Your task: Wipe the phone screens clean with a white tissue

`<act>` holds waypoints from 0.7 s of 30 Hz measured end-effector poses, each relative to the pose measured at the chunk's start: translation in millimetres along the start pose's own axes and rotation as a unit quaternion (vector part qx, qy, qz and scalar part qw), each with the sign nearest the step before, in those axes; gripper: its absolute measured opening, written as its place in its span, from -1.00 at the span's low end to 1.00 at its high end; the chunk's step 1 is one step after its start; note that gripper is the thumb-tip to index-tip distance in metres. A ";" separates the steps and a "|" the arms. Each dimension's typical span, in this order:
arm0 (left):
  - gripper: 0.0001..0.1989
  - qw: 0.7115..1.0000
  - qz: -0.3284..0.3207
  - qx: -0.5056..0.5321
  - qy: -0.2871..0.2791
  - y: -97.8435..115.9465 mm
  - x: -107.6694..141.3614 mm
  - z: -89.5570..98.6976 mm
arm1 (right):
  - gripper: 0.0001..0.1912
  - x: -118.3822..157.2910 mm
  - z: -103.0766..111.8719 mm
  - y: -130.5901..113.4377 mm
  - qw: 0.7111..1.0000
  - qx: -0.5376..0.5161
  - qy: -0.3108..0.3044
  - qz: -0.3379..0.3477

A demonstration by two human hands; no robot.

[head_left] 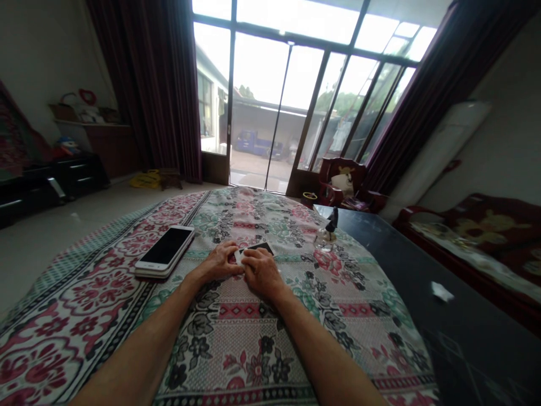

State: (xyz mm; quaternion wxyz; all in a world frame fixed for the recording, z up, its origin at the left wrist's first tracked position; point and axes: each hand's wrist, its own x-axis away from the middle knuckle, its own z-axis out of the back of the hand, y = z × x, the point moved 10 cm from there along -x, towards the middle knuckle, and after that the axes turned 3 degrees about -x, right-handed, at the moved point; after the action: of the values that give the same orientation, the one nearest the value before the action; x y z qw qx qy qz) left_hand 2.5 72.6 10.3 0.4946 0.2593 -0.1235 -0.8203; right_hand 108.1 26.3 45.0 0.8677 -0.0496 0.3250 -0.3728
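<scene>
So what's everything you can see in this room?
phone: one, white, on cloth left of hands
black card: one, under both hands
figurine: one, black on clear glass, right of hands
cloth: one, pink-green floral, in front
table: one, black, right of cloth
sofa: one, red, far right
chair: one, red, by door
curtains: two, dark red, beside door
glass door: one, straight ahead
truck: one, blue, outside
left hand: one, bare, on card
right hand: one, bare, on card
</scene>
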 end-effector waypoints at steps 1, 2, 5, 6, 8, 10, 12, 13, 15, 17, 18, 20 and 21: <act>-0.56 1.000 -0.002 0.000 0.001 0.3 -0.1 0.1 | -0.79 -0.6 0.0 0.3 1.000 -0.003 0.001 -0.002; -0.56 1.000 -0.001 0.001 0.002 0.5 -0.2 0.5 | -0.79 -1.2 1.1 2.9 1.000 -0.004 0.004 -0.009; -0.55 1.000 -0.001 0.003 0.000 2.3 -0.6 2.3 | -0.77 -2.6 9.0 22.3 0.998 0.004 0.025 -0.055; -0.55 1.000 -0.004 0.004 -0.004 3.7 -0.8 2.6 | -0.76 -2.3 12.3 31.4 0.997 0.009 0.033 -0.076; -0.56 1.000 -0.010 0.004 -0.013 6.6 -1.0 3.0 | -0.75 -0.1 20.2 51.3 0.991 0.023 0.053 -0.121; -0.54 1.000 -0.011 0.003 -0.019 7.5 -1.2 3.0 | -0.74 4.0 28.1 69.8 0.983 0.037 0.074 -0.163; -0.53 1.000 -0.006 0.001 -0.018 5.9 -1.4 3.0 | -0.74 8.0 33.8 82.4 0.976 0.048 0.089 -0.192; -0.53 1.000 -0.004 0.000 -0.017 4.9 -1.4 2.8 | -0.74 8.9 35.1 85.0 0.975 0.052 0.092 -0.197; -0.54 1.000 -0.004 0.000 -0.013 3.9 -1.4 2.4 | -0.74 7.6 33.8 81.7 0.977 0.053 0.089 -0.184; -0.55 1.000 -0.007 0.000 -0.010 4.5 -1.3 2.3 | -0.73 3.4 28.9 69.5 0.984 0.044 0.084 -0.153; -0.57 1.000 -0.009 0.000 -0.010 5.3 -1.3 2.3 | -0.74 0.7 24.9 60.9 0.987 0.034 0.079 -0.132; -0.60 1.000 -0.010 -0.001 -0.010 7.0 -1.3 2.5 | -0.76 -5.0 14.7 41.3 0.994 0.010 0.064 -0.087; -0.61 1.000 -0.011 -0.002 -0.010 7.8 -1.4 2.6 | -0.79 -7.7 9.0 30.8 0.997 -0.003 0.052 -0.061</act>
State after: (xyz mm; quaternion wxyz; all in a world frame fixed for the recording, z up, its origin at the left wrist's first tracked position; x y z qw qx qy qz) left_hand 7.5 69.9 16.5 0.4849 0.2512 -0.1245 -0.8284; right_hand 128.5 52.2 46.0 0.8251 -0.0524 0.3672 -0.4262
